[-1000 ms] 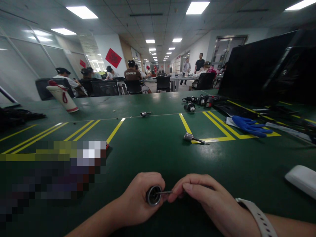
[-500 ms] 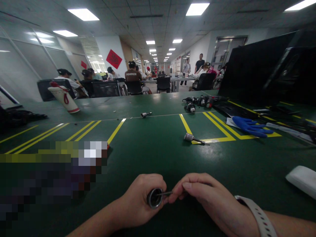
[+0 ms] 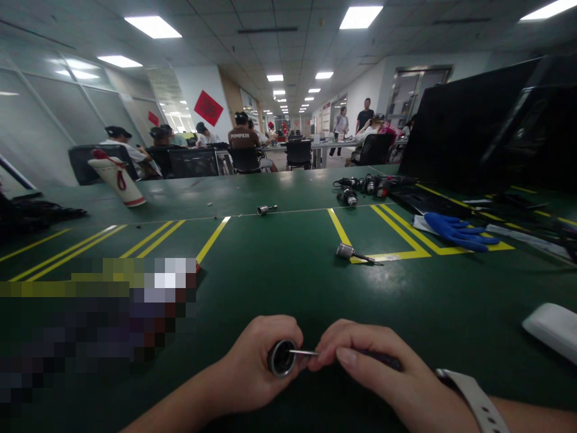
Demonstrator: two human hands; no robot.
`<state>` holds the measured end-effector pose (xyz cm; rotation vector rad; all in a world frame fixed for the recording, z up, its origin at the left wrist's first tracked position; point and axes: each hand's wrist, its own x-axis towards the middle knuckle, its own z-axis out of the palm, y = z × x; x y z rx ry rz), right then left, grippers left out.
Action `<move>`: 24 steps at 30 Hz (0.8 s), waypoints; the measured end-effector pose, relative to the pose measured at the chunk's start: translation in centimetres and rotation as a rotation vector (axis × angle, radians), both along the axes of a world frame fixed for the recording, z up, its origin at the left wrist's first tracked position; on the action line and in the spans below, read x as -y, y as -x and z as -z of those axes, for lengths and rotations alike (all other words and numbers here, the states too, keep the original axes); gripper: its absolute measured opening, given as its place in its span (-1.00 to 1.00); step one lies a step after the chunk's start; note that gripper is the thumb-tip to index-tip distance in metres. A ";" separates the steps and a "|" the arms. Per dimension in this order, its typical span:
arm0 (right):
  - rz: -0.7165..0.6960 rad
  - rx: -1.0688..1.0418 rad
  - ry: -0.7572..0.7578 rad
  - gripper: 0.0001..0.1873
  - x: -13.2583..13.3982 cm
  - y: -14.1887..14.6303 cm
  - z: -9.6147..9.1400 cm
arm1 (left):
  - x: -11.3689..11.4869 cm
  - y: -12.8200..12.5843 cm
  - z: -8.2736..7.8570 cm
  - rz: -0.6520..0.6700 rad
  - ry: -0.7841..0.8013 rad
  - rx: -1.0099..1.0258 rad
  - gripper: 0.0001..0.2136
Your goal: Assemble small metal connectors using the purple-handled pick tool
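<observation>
My left hand [image 3: 256, 367] is wrapped round a small metal cylinder [image 3: 281, 358], its open dark end facing me. My right hand [image 3: 383, 376] pinches a thin tool [image 3: 303, 352] whose metal shaft points into the cylinder's mouth; a dark handle shows under its fingers. Both hands rest low over the green table [image 3: 293, 288], close to its near edge. A pale watch strap [image 3: 473, 397] circles my right wrist.
Two similar metal parts lie farther out: one [image 3: 354, 254] on a yellow line, one [image 3: 265, 209] near the table's middle. A blue glove [image 3: 460, 231] and dark gear [image 3: 360, 186] lie right, a white object [image 3: 552, 328] at the right edge, a white bottle [image 3: 118, 179] far left. People sit beyond.
My right hand has slid slightly right and down, showing more of the thin shaft and the dark handle. The left hand and cylinder have barely moved.
</observation>
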<state>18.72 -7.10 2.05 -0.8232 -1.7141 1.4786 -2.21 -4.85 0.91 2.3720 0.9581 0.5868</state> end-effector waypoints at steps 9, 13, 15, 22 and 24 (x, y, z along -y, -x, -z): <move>0.009 -0.139 -0.136 -0.75 -0.1 -0.5 0.4 | -0.1 0.1 0.2 -0.085 0.019 0.137 -0.78; -0.004 -0.162 -0.171 -0.75 0.0 -0.6 0.4 | -0.1 0.2 0.1 -0.125 0.026 0.175 -0.80; 0.019 -0.136 -0.164 -0.74 0.1 -0.4 0.3 | -0.1 0.2 0.1 -0.139 0.038 0.204 -0.80; 0.028 -0.079 -0.203 -0.77 0.4 0.0 -0.1 | 0.0 0.3 -0.1 -0.167 0.140 0.304 -0.81; 0.042 -0.104 -0.221 -0.77 0.3 -0.1 0.0 | -0.1 0.4 0.0 -0.192 0.194 0.343 -0.82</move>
